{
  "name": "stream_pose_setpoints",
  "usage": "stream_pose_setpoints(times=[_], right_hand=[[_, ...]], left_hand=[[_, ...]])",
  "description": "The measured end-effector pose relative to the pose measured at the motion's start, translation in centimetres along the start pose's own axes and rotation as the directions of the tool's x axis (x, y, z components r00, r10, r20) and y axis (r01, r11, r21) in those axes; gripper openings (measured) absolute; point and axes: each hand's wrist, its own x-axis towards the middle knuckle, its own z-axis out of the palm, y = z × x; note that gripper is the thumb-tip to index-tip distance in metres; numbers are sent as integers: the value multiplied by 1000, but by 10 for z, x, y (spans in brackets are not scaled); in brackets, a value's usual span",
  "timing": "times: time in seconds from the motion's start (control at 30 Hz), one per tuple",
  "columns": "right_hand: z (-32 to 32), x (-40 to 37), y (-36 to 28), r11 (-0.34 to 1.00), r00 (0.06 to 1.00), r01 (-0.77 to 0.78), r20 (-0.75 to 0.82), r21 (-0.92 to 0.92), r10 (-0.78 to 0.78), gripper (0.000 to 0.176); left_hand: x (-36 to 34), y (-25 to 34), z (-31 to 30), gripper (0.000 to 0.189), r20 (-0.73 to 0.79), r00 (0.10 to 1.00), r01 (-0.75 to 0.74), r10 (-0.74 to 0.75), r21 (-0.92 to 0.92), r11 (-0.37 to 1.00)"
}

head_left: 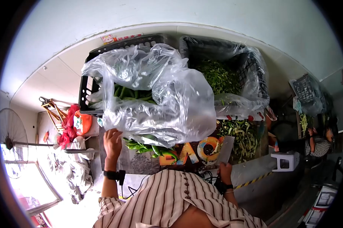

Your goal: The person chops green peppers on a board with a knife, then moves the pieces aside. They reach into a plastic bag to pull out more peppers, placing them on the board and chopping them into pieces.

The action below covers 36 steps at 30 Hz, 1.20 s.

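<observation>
My left hand (113,143) is at the lower left edge of a clear plastic bag (156,123), its fingers curled on the film. The bag lines a black crate (83,91) holding whole green peppers (131,93). Just right of that hand, more green peppers (150,149) lie on the table, partly under the bag. My right hand (225,173) grips a cleaver (226,149), its broad blade pointing up and away from me. Beside the blade spreads a pile of sliced green peppers (245,140); the cleaver's handle is mostly hidden by my fingers.
A second lined black crate (260,85) at the back right contains shredded greens (219,76). To the right are a white stool (285,161) and another person (318,146) by more greens. A fan (12,142) and red bags (69,127) are at left.
</observation>
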Motion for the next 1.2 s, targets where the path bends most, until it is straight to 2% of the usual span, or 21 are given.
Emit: stream_pose_setpoints(times=[0.07,0.13,0.2,0.27,0.3,0.33,0.4,0.53,0.57,0.6,0.67,0.73,0.8,0.83,0.93,0.97,1.0,1.07,1.1,1.17,1.2], right_hand=[[1,1,-7,999,999,32,40,-27,-31,27],[3,1,-18,996,995,68,73,-52,-65,27],[7,0,-26,1000,999,7,31,-14,-7,26],[5,5,-19,999,998,41,43,-9,-41,26],[4,7,-15,998,996,67,55,3,-67,26],[4,7,-16,997,996,71,52,10,-71,26],[3,5,-15,998,997,52,62,26,-54,27],[1,7,-9,999,999,22,38,37,-23,28],[1,8,-5,999,999,27,24,25,-28,25],[1,9,-3,999,999,32,7,13,-32,22],[1,9,-2,999,1000,23,8,26,-23,23],[-1,9,1,999,1000,13,11,32,-14,24],[1,11,4,999,998,51,22,11,-51,27],[1,11,4,998,998,55,22,17,-55,27],[1,8,5,994,997,75,31,77,-77,27],[1,7,5,993,997,75,13,87,-76,27],[2,6,6,992,997,76,-5,97,-75,28],[-1,7,12,991,997,74,-18,111,-73,28],[-2,7,14,991,998,65,-25,115,-63,29],[-6,0,8,992,999,32,-27,123,-29,29],[-8,-3,6,992,1000,-6,-23,124,8,29]], left_hand=[[-6,-13,23,34,131,985,119,-113,-39,992],[-1,-19,34,40,267,953,202,-143,-206,958],[-6,-24,42,37,323,928,279,-186,-273,921],[-18,-42,48,31,507,834,493,-218,-507,707],[-20,-45,39,27,453,869,425,-201,-472,773],[-23,-46,30,25,449,852,483,-269,-476,735],[-27,-64,10,22,513,733,680,-446,-556,477],[2,-81,-36,23,202,734,585,-648,-672,454],[16,-80,-44,26,94,763,526,-639,-666,530],[34,-77,-53,30,-14,785,463,-619,-650,603],[75,-49,-70,39,-112,855,367,-507,-561,742],[122,-2,-83,53,-92,920,285,-381,-510,812],[153,33,-75,67,31,977,193,-211,-541,818],[169,52,-73,75,117,986,161,-120,-455,876],[211,97,-58,95,404,915,114,17,-298,948],[222,99,-44,101,386,911,-6,142,-334,942],[233,102,-28,103,465,873,15,147,-326,945],[249,108,-4,78,564,811,-22,153,-231,973],[254,104,11,78,562,812,-30,160,-233,972],[265,98,37,35,538,773,-350,336,-80,933],[273,101,39,35,537,771,-358,343,-81,930]])
